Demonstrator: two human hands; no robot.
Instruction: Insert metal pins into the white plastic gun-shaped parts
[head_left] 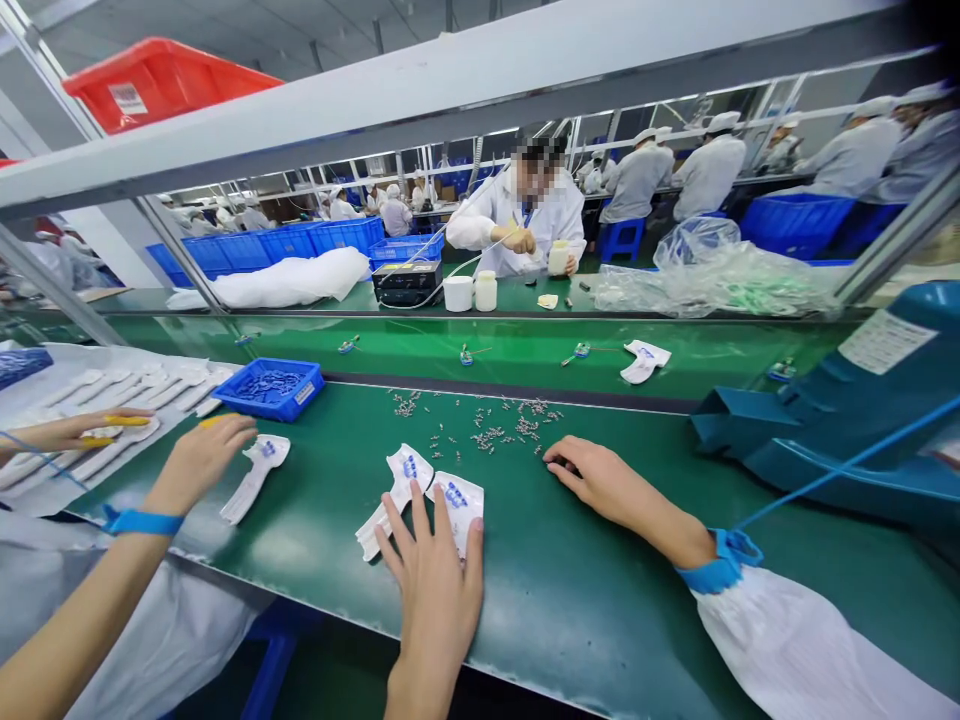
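Observation:
My left hand (pixel 431 560) is open, its fingers spread over two white plastic shells with blue pieces in their wide ends. Its fingertips rest on the right shell (pixel 459 500) and reach the lower part of the left shell (pixel 409 470). My right hand (pixel 600 482), with a blue wrist strap (pixel 720 562), lies low over the green work surface. Its fingers are bent together at the edge of scattered small metal screws (pixel 491 438). Whatever is between those fingertips is hidden or too small to make out.
At left, a co-worker's hands (pixel 199 460) with yellow finger covers work near another white shell (pixel 259 475). A blue tray (pixel 274 388) holds blue pieces. Beyond runs a green belt (pixel 405 345) carrying small parts. A teal machine (pixel 847 400) stands right; a person (pixel 517 215) sits opposite.

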